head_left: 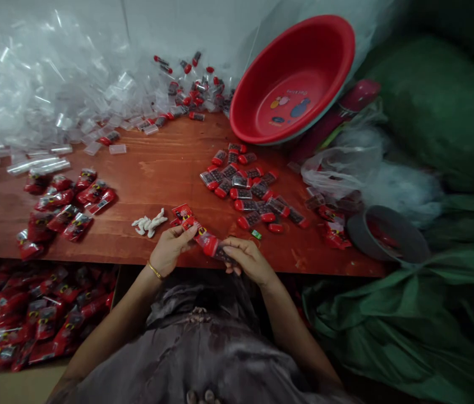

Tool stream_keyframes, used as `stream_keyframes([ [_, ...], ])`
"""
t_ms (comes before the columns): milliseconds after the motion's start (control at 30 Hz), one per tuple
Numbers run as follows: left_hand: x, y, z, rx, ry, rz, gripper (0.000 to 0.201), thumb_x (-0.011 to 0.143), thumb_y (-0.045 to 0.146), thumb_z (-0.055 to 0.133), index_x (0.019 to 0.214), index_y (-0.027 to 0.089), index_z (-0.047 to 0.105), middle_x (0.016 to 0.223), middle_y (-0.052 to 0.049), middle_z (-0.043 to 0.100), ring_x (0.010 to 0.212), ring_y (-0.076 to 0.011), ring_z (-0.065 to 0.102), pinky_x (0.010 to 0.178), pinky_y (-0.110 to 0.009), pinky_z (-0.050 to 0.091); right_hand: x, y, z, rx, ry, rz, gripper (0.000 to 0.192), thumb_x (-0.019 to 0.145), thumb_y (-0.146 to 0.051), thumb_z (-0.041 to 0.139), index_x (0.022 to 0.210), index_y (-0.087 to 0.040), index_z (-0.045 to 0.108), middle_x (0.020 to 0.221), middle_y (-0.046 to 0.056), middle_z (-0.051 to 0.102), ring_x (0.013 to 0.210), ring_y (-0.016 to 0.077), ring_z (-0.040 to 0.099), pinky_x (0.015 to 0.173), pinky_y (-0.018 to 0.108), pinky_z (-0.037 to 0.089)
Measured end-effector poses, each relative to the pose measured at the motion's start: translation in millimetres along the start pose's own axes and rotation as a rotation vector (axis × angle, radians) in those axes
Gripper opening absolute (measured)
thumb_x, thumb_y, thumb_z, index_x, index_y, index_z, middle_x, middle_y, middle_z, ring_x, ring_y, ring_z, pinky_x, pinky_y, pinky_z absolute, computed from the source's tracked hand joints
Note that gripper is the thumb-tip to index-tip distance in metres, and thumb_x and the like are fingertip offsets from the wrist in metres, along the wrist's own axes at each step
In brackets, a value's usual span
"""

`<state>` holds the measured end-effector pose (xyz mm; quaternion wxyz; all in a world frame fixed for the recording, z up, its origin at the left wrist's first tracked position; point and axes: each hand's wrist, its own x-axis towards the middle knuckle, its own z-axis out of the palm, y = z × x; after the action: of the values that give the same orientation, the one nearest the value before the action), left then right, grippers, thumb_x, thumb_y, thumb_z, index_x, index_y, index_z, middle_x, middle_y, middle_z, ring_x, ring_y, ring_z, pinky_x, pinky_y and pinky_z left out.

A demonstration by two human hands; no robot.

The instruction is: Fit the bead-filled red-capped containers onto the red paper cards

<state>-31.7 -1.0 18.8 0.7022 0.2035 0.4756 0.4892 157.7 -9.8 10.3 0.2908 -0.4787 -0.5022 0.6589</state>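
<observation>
left hand (172, 247) and right hand (247, 259) pinching red packet (203, 238), probably sleeved; reddish wooden table (165, 174), red basin (293, 78) behind.

One view only, worn on the person's head, looking forward and steeply down over the lap onto the wooden table (156, 174). It sits close above the near edge, the wall (178, 28) closing off the far side.

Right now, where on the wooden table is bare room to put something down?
The brown wooden table is bare in the middle, between the pile of red filled packets and the cluster of small red-capped clear boxes. It is crowded along the back, by the clear empty bags and red plastic basin.
</observation>
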Motion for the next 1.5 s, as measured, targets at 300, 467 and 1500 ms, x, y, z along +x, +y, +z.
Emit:
stream_keyframes([
  [300,-3,-6,10.1,-0.043,0.009,0.047,0.038,0.044,0.037,0.086,0.068,0.013,0.067,0.066,0.000,0.067,0.059,-0.0099,0.060,0.061,-0.022,0.049,0,2,6,0.002,0.060,-0.067,0.033,0.073,-0.046,0.059,0.085,-0.016,0.063,0.051,-0.005,0.053,0.038,0.0057,0.047,0.034,0.015,0.029],
  [467,-7,-16,16.6,-0.085,0.015,0.057,0.040,0.045,0.044,0.084,0.061,0.014,0.063,0.057,0.002,0.062,0.052,-0.0077,0.055,0.054,-0.019,0.045,3,0,11,-0.030,0.042,-0.113,0.030,0.076,-0.046,0.056,0.083,-0.017,0.061,0.052,-0.005,0.052,0.038,0.0057,0.045,0.035,0.016,0.030],
  [1500,1,-25,23.8,-0.019,-0.040,0.184,0.034,0.058,0.040,0.079,0.075,0.012,0.069,0.065,-0.003,0.068,0.053,-0.0107,0.059,0.051,-0.021,0.046,15,16,48,-0.016,0.269,-0.349,0.028,0.088,-0.046,0.044,0.083,-0.020,0.055,0.053,-0.006,0.044,0.044,0.0084,0.042,0.042,0.019,0.037],
])
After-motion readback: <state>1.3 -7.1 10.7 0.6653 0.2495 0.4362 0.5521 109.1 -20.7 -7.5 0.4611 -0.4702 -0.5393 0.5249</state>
